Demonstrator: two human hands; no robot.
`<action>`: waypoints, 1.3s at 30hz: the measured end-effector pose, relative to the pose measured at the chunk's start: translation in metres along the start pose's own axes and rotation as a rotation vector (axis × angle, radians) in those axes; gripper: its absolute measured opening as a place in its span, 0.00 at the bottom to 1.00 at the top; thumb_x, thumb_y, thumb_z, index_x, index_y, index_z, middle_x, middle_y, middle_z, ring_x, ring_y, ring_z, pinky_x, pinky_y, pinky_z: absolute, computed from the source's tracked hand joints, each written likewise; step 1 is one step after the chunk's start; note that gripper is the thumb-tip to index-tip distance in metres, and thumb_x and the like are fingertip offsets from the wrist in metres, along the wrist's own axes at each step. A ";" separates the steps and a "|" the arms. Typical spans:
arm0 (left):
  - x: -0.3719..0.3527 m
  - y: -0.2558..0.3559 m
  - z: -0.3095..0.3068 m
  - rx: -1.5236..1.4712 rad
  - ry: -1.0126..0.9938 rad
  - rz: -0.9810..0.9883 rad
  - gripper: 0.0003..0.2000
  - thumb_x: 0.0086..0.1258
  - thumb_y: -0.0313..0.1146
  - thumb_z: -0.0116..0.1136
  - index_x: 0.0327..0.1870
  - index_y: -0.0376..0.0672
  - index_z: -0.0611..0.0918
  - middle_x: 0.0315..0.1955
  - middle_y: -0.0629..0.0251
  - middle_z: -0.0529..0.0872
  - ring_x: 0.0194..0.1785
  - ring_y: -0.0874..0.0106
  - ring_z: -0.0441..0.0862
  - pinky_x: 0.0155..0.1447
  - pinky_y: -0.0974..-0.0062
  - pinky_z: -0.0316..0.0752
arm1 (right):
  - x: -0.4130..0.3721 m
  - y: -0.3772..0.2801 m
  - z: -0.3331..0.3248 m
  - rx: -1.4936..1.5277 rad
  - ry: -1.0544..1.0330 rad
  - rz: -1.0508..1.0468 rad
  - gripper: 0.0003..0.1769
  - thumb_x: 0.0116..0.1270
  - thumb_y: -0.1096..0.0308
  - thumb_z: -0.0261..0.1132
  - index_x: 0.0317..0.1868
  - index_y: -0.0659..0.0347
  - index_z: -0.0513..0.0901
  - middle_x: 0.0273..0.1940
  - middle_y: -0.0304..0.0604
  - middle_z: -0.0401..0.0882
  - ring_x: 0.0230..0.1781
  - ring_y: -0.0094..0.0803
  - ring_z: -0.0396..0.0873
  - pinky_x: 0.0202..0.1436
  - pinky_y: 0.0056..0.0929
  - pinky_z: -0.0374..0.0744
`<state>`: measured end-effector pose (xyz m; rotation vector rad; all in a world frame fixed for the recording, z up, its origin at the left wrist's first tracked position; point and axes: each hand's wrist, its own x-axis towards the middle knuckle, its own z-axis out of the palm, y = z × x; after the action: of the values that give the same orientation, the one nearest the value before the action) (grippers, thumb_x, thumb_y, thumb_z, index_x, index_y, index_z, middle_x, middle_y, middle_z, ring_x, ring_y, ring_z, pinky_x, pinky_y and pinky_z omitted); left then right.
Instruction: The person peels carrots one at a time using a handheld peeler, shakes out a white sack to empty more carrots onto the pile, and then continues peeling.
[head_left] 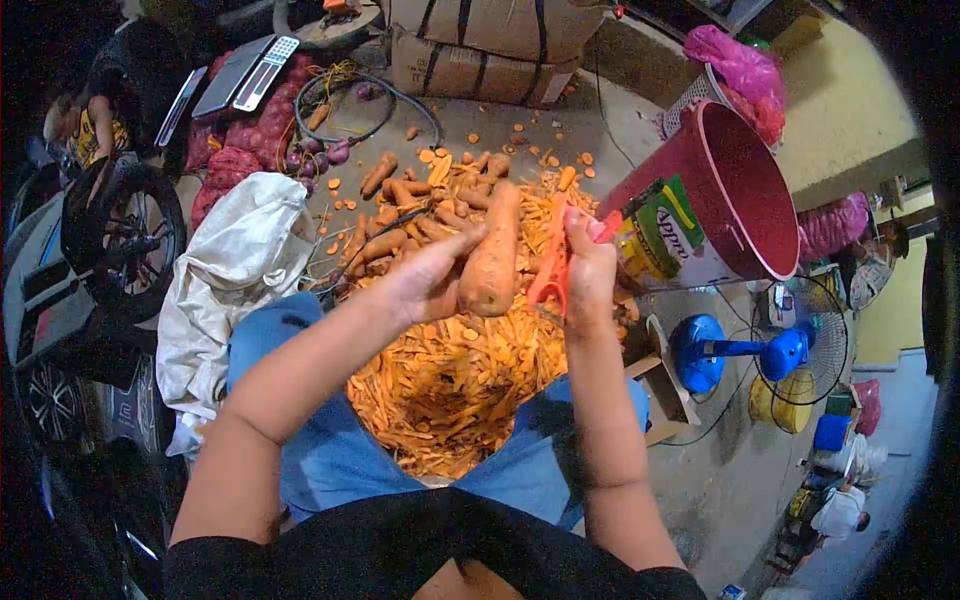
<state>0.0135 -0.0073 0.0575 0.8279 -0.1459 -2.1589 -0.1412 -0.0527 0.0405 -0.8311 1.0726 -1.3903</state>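
A large carrot [495,250] stands nearly upright in my left hand [432,278], thumb and fingers closed about its lower left side. My right hand [591,275] grips an orange-red peeler [552,264], held just right of the carrot. Beneath both hands, between my knees, spreads a heap of carrot peelings [430,385]. Whole carrots [385,245] lie on the far left part of the heap, with a dark cord or handle across them. Cut carrot ends are scattered on the floor beyond.
A dark red bucket [745,180] tilts at the right, near a blue fan [697,352]. A white sack [235,270] lies left, below onion bags [262,130] with a scale [250,75]. Cardboard boxes [480,65] stand behind; a motorcycle [130,240] and a person [98,130] are far left.
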 end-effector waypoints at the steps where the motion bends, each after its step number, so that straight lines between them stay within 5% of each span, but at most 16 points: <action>1: 0.001 -0.004 -0.006 0.005 -0.001 -0.006 0.18 0.60 0.43 0.43 0.46 0.40 0.66 0.33 0.62 0.75 0.35 0.68 0.75 0.41 0.69 0.73 | 0.000 0.005 0.003 -0.047 -0.002 -0.057 0.09 0.56 0.66 0.54 0.27 0.64 0.72 0.23 0.30 0.67 0.23 0.16 0.62 0.26 0.17 0.63; 5: 0.022 -0.021 -0.039 0.020 0.158 -0.048 0.15 0.59 0.41 0.42 0.42 0.41 0.69 0.38 0.59 0.74 0.35 0.67 0.75 0.42 0.68 0.72 | 0.015 0.035 0.005 -0.227 0.111 -0.018 0.10 0.56 0.65 0.54 0.26 0.64 0.71 0.19 0.30 0.65 0.20 0.16 0.59 0.21 0.19 0.60; 9: 0.045 -0.032 -0.056 -0.036 -0.074 -0.012 0.19 0.63 0.46 0.32 0.45 0.43 0.68 0.40 0.62 0.74 0.39 0.68 0.74 0.44 0.68 0.70 | -0.002 0.040 0.027 -0.309 0.118 -0.017 0.08 0.56 0.67 0.55 0.27 0.65 0.70 0.18 0.33 0.67 0.18 0.20 0.61 0.21 0.22 0.62; 17: 0.037 -0.028 -0.046 0.187 0.083 0.011 0.21 0.63 0.48 0.29 0.46 0.43 0.67 0.37 0.65 0.76 0.38 0.72 0.74 0.43 0.76 0.70 | 0.000 0.043 0.030 -0.548 0.100 -0.300 0.09 0.56 0.69 0.54 0.33 0.67 0.70 0.27 0.38 0.72 0.25 0.22 0.68 0.29 0.20 0.67; 18: 0.030 -0.027 -0.041 0.355 0.075 -0.075 0.21 0.63 0.49 0.30 0.47 0.43 0.67 0.37 0.66 0.76 0.38 0.73 0.74 0.42 0.76 0.70 | 0.015 0.042 0.022 -0.727 0.281 -0.494 0.06 0.54 0.71 0.54 0.26 0.64 0.69 0.21 0.38 0.70 0.22 0.25 0.67 0.27 0.24 0.67; 20: 0.012 -0.029 -0.023 0.638 0.079 -0.179 0.22 0.62 0.50 0.32 0.49 0.43 0.66 0.39 0.66 0.75 0.39 0.74 0.74 0.43 0.76 0.69 | 0.044 0.017 -0.005 -0.393 0.425 -0.220 0.06 0.54 0.71 0.55 0.26 0.65 0.69 0.21 0.38 0.70 0.21 0.25 0.67 0.26 0.25 0.67; 21: 0.011 -0.030 -0.022 0.641 0.076 -0.185 0.22 0.62 0.50 0.32 0.49 0.43 0.66 0.39 0.66 0.75 0.39 0.74 0.74 0.43 0.76 0.69 | 0.071 0.035 -0.040 -0.577 0.559 -0.425 0.07 0.54 0.70 0.55 0.24 0.64 0.70 0.20 0.37 0.70 0.19 0.26 0.68 0.24 0.25 0.67; 23: 0.008 -0.031 -0.024 0.435 -0.011 -0.210 0.22 0.62 0.49 0.32 0.49 0.43 0.66 0.41 0.64 0.74 0.42 0.73 0.73 0.46 0.76 0.68 | 0.077 0.035 -0.058 -0.532 0.611 -0.404 0.08 0.55 0.69 0.54 0.24 0.65 0.71 0.21 0.36 0.71 0.19 0.24 0.67 0.23 0.25 0.66; 25: 0.026 -0.032 -0.040 0.322 0.016 -0.152 0.21 0.63 0.48 0.31 0.47 0.42 0.67 0.40 0.63 0.74 0.40 0.72 0.73 0.46 0.74 0.69 | 0.041 0.006 -0.015 -0.340 0.458 -0.110 0.09 0.56 0.68 0.54 0.24 0.66 0.72 0.21 0.35 0.71 0.20 0.23 0.67 0.24 0.24 0.66; 26: 0.030 -0.029 -0.040 0.205 0.071 -0.116 0.20 0.64 0.47 0.31 0.47 0.42 0.67 0.39 0.62 0.75 0.40 0.72 0.74 0.46 0.73 0.69 | 0.040 0.026 -0.018 -0.389 0.235 -0.324 0.10 0.56 0.67 0.53 0.26 0.66 0.72 0.22 0.35 0.70 0.21 0.22 0.67 0.25 0.22 0.66; 27: 0.032 -0.027 -0.040 0.088 0.125 -0.081 0.19 0.64 0.45 0.30 0.46 0.42 0.67 0.39 0.62 0.75 0.40 0.72 0.74 0.46 0.73 0.69 | 0.017 0.020 0.002 -0.452 0.109 -0.263 0.08 0.58 0.66 0.52 0.32 0.62 0.71 0.25 0.34 0.69 0.25 0.19 0.66 0.29 0.20 0.67; 31: 0.035 -0.033 -0.040 0.192 0.081 0.085 0.18 0.65 0.43 0.29 0.46 0.41 0.67 0.38 0.64 0.75 0.38 0.74 0.74 0.45 0.73 0.69 | -0.024 0.031 0.041 -0.539 0.055 -0.339 0.08 0.57 0.67 0.52 0.31 0.64 0.70 0.28 0.37 0.69 0.29 0.22 0.66 0.33 0.21 0.66; 32: 0.034 -0.033 -0.039 0.176 0.046 0.015 0.17 0.65 0.42 0.27 0.45 0.43 0.68 0.32 0.68 0.75 0.30 0.78 0.72 0.35 0.79 0.70 | -0.017 0.035 0.034 -0.560 0.054 -0.325 0.08 0.57 0.67 0.53 0.30 0.65 0.70 0.28 0.38 0.69 0.29 0.23 0.66 0.33 0.22 0.67; 33: 0.030 -0.032 -0.036 0.175 0.046 0.017 0.17 0.65 0.42 0.27 0.45 0.43 0.68 0.32 0.68 0.75 0.30 0.78 0.72 0.35 0.79 0.70 | -0.005 0.038 0.026 -0.580 0.052 -0.314 0.08 0.57 0.68 0.53 0.29 0.65 0.70 0.28 0.39 0.70 0.29 0.24 0.67 0.34 0.23 0.67; 37: 0.020 -0.039 -0.025 0.459 0.082 -0.052 0.18 0.65 0.43 0.28 0.46 0.43 0.67 0.35 0.68 0.74 0.34 0.78 0.72 0.38 0.80 0.69 | 0.060 0.025 -0.033 -0.807 0.646 -0.412 0.10 0.55 0.68 0.54 0.26 0.69 0.69 0.22 0.44 0.72 0.22 0.29 0.70 0.28 0.27 0.68; 39: 0.015 -0.031 -0.020 0.314 0.042 -0.138 0.18 0.65 0.44 0.29 0.46 0.44 0.68 0.34 0.68 0.74 0.33 0.78 0.72 0.37 0.80 0.69 | 0.059 0.014 -0.041 -0.668 0.633 -0.251 0.11 0.56 0.66 0.54 0.26 0.67 0.70 0.22 0.42 0.72 0.22 0.28 0.70 0.29 0.26 0.68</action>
<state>-0.0015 0.0067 0.0231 1.0875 -0.4258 -2.2788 -0.1807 -0.1046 0.0078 -1.0477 2.0485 -1.5684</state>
